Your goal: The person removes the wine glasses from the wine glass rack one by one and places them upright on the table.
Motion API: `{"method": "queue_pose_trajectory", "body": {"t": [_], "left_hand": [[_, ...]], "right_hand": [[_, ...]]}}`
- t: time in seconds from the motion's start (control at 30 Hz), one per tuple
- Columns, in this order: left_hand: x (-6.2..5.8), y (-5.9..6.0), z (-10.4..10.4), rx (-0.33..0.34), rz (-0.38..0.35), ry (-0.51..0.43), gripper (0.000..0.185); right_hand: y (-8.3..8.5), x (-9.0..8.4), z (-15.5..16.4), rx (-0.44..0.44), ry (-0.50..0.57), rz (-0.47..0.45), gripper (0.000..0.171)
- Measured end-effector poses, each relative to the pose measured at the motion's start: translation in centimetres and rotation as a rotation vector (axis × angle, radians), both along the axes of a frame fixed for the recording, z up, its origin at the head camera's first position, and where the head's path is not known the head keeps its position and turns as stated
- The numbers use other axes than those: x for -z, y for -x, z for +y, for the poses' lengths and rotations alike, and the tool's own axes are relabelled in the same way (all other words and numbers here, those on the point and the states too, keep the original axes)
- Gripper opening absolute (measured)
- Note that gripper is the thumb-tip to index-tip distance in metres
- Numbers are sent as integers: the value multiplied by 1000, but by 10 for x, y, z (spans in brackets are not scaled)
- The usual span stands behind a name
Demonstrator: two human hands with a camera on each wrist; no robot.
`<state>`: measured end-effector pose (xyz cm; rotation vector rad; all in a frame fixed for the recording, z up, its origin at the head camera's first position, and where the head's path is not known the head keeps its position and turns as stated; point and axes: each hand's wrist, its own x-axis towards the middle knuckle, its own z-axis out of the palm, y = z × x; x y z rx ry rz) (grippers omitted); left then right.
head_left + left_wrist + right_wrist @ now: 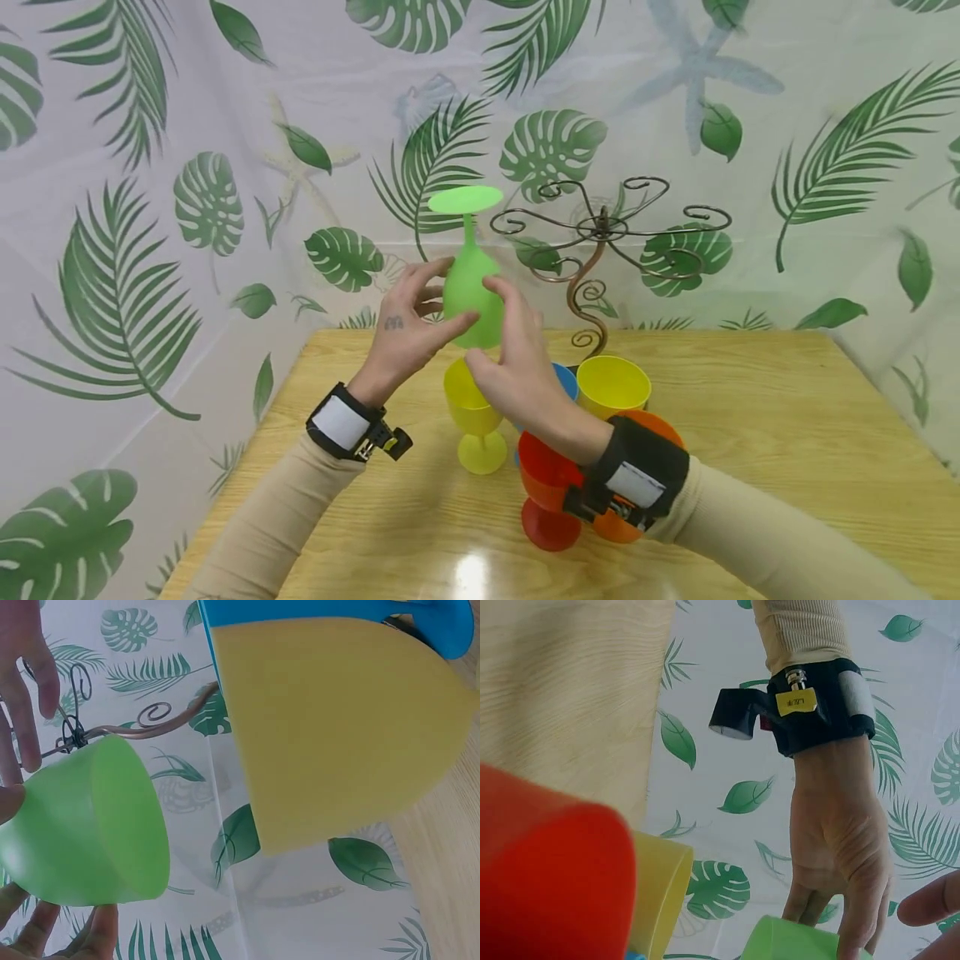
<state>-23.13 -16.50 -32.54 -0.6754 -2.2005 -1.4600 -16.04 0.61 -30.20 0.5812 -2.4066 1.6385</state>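
above the wooden table [750, 400] in the head view, the left hand [401, 329] and right hand [513, 358] grasp the bowl of an upside-down green goblet [471, 287] with curled fingers, near the wire rack [607, 229]. a slip could drop it onto the yellow goblet [472, 417] right below and topple it.

in the left wrist view, fingertips [30, 727] pinch the green bowl, a light hold.

in the right wrist view, the red goblet [551, 877] sits close under the wrist; a lowered forearm might knock it.
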Motion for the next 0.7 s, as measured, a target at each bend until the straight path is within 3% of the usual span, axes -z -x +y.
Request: {"method": "queue_pose_trajectory", "body": {"t": [0.27,0.7], "left_hand": [[1,-10,-2,12,28,-3,67],[5,-28,-6,68,55,10,68]], "right_hand": [[-5,12,6,-46,13,108,70],[-9,25,23,-39,-14,327,52]]}}
